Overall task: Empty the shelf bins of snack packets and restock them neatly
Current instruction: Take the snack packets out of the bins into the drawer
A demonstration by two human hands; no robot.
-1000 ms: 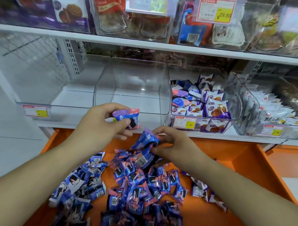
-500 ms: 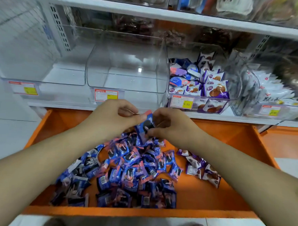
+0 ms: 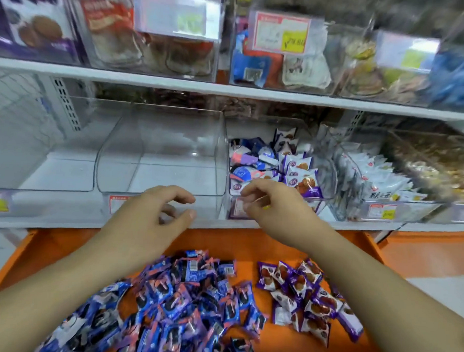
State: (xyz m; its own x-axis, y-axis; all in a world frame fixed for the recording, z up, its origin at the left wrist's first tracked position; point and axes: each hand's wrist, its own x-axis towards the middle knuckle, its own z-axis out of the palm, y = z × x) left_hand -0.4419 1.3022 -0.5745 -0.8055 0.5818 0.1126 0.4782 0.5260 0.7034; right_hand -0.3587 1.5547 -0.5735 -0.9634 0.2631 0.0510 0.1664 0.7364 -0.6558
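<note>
At centre frame, before the empty clear plastic bin [image 3: 160,151]: left hand [image 3: 154,215] loosely curled, holding nothing; right hand [image 3: 272,204] likewise bare, fingers relaxed near the half-full bin of purple and blue packets [image 3: 279,167]. Lower frame, orange tray [image 3: 249,245] heaped with blue-and-pink snack packets [image 3: 183,301] and purple biscuit packets [image 3: 300,290]. Likely risk: mixing both kinds when restocking, piles lying close together.
</note>
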